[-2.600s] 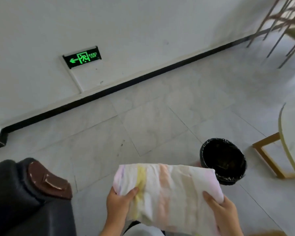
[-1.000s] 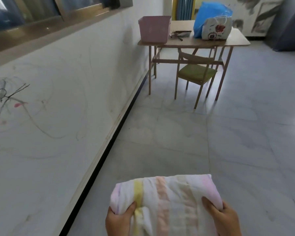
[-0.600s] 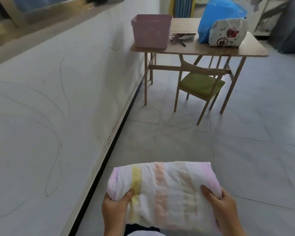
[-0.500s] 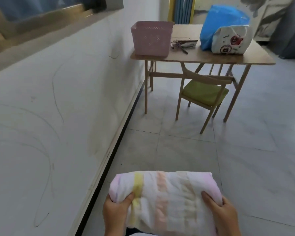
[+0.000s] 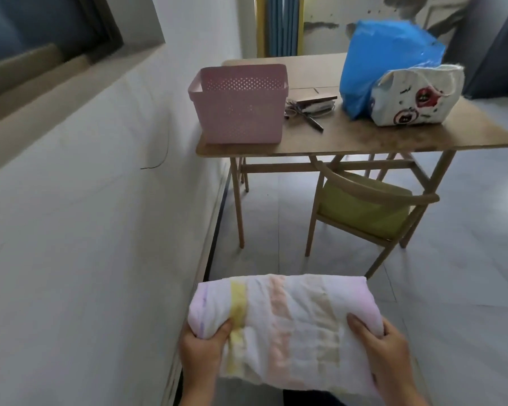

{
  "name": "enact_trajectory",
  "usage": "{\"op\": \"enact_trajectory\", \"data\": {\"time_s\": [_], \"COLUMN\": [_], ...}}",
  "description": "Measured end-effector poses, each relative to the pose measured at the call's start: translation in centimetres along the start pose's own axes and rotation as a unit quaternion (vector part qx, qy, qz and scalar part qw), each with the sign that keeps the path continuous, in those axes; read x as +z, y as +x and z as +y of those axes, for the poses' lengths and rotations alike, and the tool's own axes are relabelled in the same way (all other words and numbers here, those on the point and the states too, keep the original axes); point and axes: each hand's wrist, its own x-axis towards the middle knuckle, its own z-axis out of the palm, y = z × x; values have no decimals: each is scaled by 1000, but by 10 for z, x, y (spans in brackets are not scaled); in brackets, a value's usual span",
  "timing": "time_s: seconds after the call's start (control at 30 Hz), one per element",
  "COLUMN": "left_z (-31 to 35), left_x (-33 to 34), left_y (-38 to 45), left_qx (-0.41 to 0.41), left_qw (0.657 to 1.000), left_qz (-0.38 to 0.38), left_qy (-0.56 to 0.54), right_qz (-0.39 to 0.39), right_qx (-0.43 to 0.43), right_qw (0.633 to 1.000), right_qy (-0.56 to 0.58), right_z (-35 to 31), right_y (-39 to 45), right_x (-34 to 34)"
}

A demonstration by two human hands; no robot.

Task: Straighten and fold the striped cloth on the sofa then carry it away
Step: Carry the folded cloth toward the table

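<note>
The striped cloth [image 5: 285, 326] is folded into a thick white bundle with yellow, peach and pink stripes. I hold it flat in front of me above the floor. My left hand [image 5: 201, 351] grips its left edge, thumb on top. My right hand [image 5: 384, 350] grips its right edge the same way. The sofa is out of view.
A wooden table [image 5: 364, 139] stands just ahead with a pink perforated basket [image 5: 241, 104], a blue plastic bag [image 5: 384, 60], a white printed pouch [image 5: 417, 96] and small items on it. A green-seated chair [image 5: 364, 209] is tucked under it. A white wall [image 5: 85, 215] runs along my left.
I have turned from the sofa and bin, then walked along the wall. The table and chair have come much closer. My grip on the folded cloth is unchanged.
</note>
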Motion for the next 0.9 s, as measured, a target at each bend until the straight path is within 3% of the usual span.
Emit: {"op": "enact_trajectory", "data": {"time_s": [0.2, 0.53, 0.7, 0.9], "left_z": [66, 259, 350, 439], "left_x": [81, 160, 189, 234], "left_y": [112, 283, 377, 489], "left_qx": [5, 124, 196, 239], "left_qw": [999, 983, 970, 968], "left_qz": [31, 25, 25, -16], "left_qy": [-20, -133, -141, -80], "right_qz": [-43, -132, -110, -93], "right_qx": [-7, -194, -290, -253], "right_qw": [998, 970, 950, 963], "right_qy": [34, 63, 33, 12], "right_z": [-80, -268, -352, -418], "right_y": [145, 319, 378, 474], "right_x": [82, 208, 273, 354]}}
